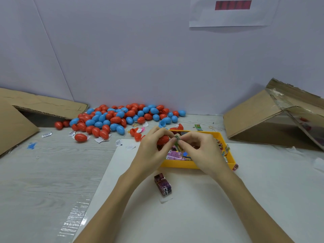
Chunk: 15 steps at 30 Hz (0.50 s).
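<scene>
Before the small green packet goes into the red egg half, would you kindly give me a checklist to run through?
1. Left hand grips red egg half: ok.
2. Right hand pinches green packet: ok.
3. Packet lined up with the shell's opening: cannot tell, fingers hide it.
4. Yellow tray beneath both hands to catch a drop: ok.
5. Spare red half beside the tray for closing: ok.

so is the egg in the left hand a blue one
No, the left hand grips a red egg piece, with the right hand pinching a small green packet beside it.
</scene>
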### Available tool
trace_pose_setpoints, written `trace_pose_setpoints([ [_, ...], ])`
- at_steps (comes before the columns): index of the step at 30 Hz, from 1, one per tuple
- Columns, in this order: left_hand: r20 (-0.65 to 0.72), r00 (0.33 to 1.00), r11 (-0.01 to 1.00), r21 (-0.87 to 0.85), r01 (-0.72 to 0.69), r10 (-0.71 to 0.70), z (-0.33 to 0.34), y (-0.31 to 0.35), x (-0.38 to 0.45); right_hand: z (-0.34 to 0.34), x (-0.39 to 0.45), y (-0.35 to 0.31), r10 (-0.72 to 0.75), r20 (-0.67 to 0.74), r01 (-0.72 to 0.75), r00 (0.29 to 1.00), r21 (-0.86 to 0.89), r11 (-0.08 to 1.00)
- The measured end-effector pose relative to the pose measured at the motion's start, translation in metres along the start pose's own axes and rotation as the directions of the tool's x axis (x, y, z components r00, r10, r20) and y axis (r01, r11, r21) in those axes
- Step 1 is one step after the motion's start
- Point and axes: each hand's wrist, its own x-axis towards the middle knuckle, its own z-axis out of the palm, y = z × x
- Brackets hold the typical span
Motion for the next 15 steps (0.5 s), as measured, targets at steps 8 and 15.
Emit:
trace_pose_setpoints([
  [8, 0.226, 0.921, 0.858, -0.345, 0.381, -0.318, -0.0023, 0.0026, 0.0022, -0.0061, 0.0036, 0.0049, 0.175, -0.131, -0.158, 0.976, 0.132, 0.979],
  [15, 0.057, 0.963, 0.938, -0.219, 0.269, -0.263, -0.0015, 0.0022, 0.0025, -0.0030, 0.0002, 0.0079, 0.064, -0.102, -0.070, 0.993, -0.051, 0.996],
])
